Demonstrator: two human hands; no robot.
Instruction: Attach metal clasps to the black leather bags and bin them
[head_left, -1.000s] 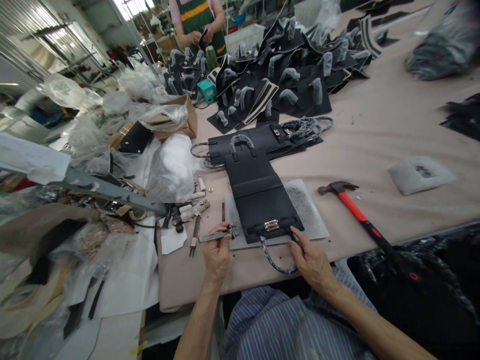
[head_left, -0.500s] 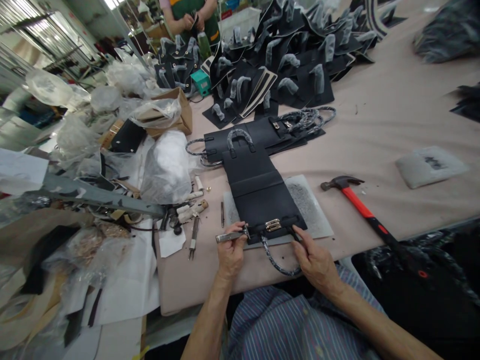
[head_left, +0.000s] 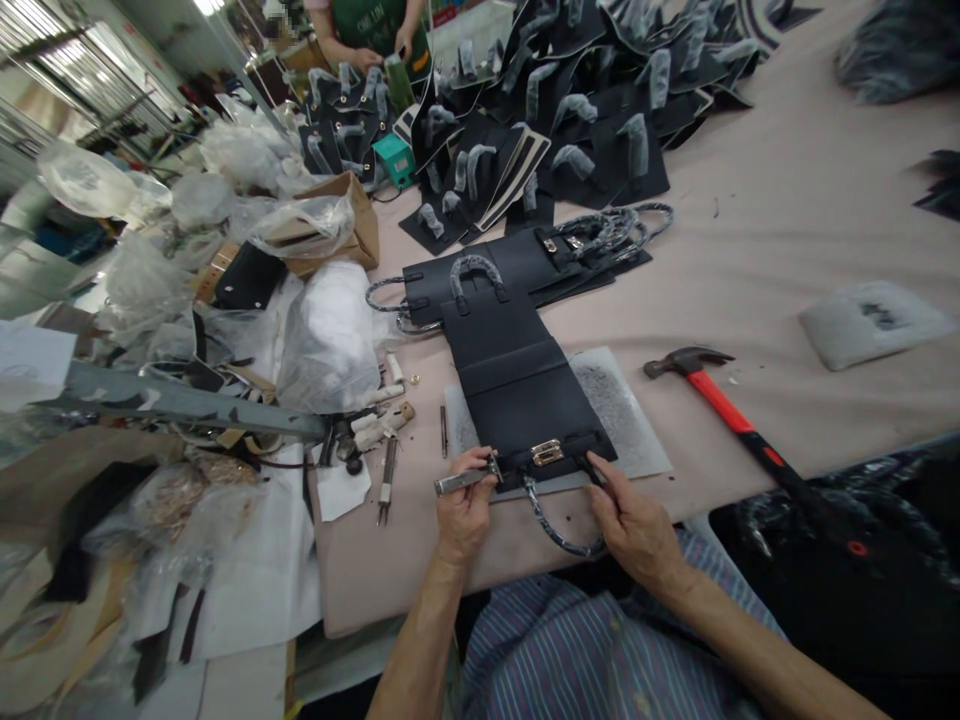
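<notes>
Black leather panel (head_left: 517, 385): long, flat, matt, fine-grained, with a raised fold line across its middle. It lies at the near edge of the table (head_left: 750, 250), its near half on a mat (head_left: 626, 410), its far end overlapping other black pieces.

Clasp (head_left: 547, 453): small, gold metal, shiny, rectangular, set in the middle of the panel's near end.

Handle (head_left: 551, 528): a thin loop in clear wrap with a dark patterned cord inside, hanging past the panel's near end towards the table edge. A second wrapped handle (head_left: 477, 270) arches at the far end.

Tool (head_left: 459, 481): short silver metal bar, lying level, its tip at the handle's left end.

Left hand (head_left: 463, 508): fingers closed round the tool.

Right hand (head_left: 637, 520): fingertips on the panel's near right corner by the handle's right end. The palm covers part of the loop, so whether it grips cannot be told.

Mat: grey, flat, rectangular, speckled and worn dark in the middle.

Hammer (head_left: 720, 405): dark metal claw head, red and black shaft, lying just right of the mat.

Pad (head_left: 874, 320): pale grey, cushion-like, near the right edge.

Pile (head_left: 592, 130): many black pieces with wrapped handles, at the far end.

Bags (head_left: 330, 335): clear crinkled plastic, at the left edge.
</notes>
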